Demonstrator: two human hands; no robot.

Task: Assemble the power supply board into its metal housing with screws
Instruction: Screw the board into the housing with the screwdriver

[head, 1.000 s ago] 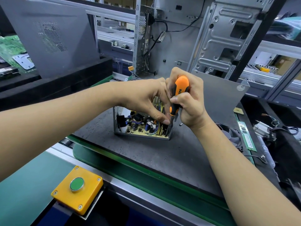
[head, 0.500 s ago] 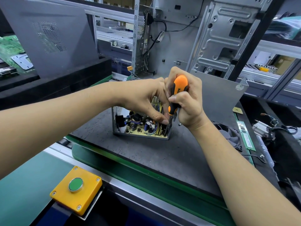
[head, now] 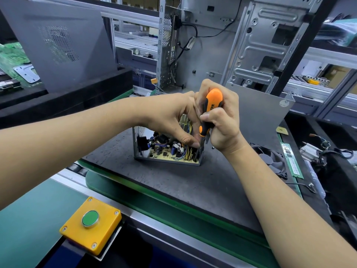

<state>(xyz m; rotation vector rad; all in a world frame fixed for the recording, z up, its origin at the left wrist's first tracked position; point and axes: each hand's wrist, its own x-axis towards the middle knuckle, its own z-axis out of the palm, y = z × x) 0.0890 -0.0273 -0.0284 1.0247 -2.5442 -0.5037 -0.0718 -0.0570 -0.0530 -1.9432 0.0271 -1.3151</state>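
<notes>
Almost nothing had changed in the last second. The right hand (head: 222, 120) was still wrapped around the orange screwdriver (head: 211, 111), all its fingers curled tight on the handle. The tool stood nearly straight up, as it did a moment before, with its tip pointing down into the right end of the metal housing (head: 166, 160). The tip itself was hidden behind the fingers, so the screw could not be seen.

The left hand (head: 173, 120) had stayed in the same spot too. Its thumb and fingers were pinched together low down by the shaft of the screwdriver, just inside the housing. It looked like it was steadying the tool or the screw, but the pictures did not show which.

The power supply board (head: 170, 153) sat flat inside the housing, and the housing rested on the dark surface (head: 173, 182), in the middle of it. Neither had moved.

Because the hands held so still, the person was probably in the middle of turning one screw in at the right end of the board. That meant the job was under way but not done. How many screws were already in could not be told.

One small loose screw (head: 212, 147) lay on the surface just beside the right hand, maybe waiting for its turn. A yellow button box (head: 90, 226) sat near the front edge, well apart from the work.
</notes>
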